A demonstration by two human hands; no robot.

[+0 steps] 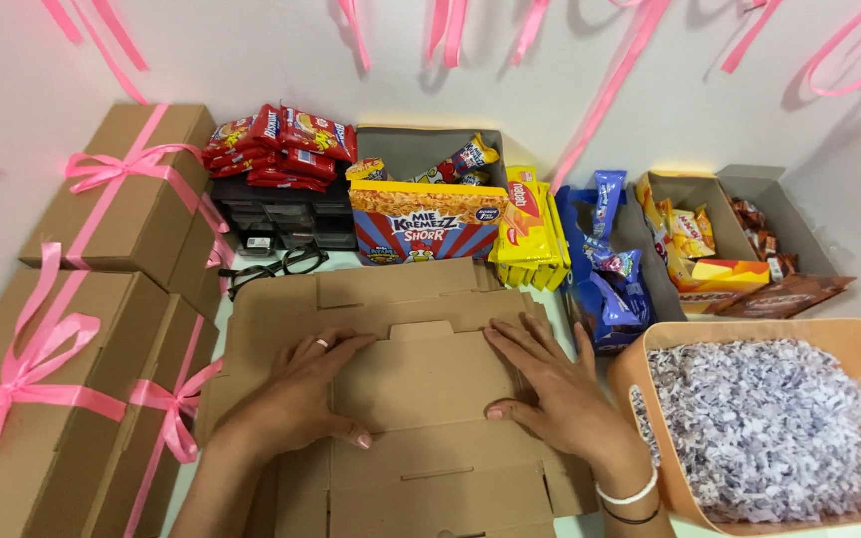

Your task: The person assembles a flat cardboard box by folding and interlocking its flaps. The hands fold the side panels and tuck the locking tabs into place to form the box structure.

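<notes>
A flat, unfolded brown cardboard box [421, 458] lies on the table in front of me. My left hand [306, 389] presses flat on its left side, with a ring on one finger. My right hand [550, 384] rests flat on the right side of the middle panel, fingers spread, with a white and a dark band on the wrist. Neither hand holds anything; both lie on the cardboard on either side of the centre panel [429, 374].
Closed brown boxes tied with pink ribbon [122, 194] are stacked at the left. An orange basket of shredded paper [759, 423] stands at the right. Snack packs, a snack carton [426, 224], blue packets [610, 269] and black glasses [281, 267] line the back.
</notes>
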